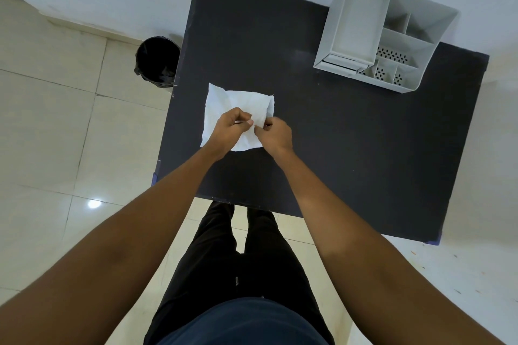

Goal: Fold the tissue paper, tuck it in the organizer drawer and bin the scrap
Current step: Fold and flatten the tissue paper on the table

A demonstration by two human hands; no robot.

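A white, crumpled tissue paper (224,101) lies on the left part of the black table (350,148). My left hand (232,129) and my right hand (276,134) sit close together over its near half, each pinching the paper between thumb and fingers. A grey desk organizer (361,25) stands at the table's far right; its small drawer (343,62) at the front left looks shut. A black bin (157,60) stands on the floor beside the table's left edge. No separate scrap is visible.
The organizer has several open compartments, some with perforated bottoms (392,54). A white wall runs behind the table. Beige floor tiles (56,120) spread to the left, and my legs in dark trousers stand at the table's near edge.
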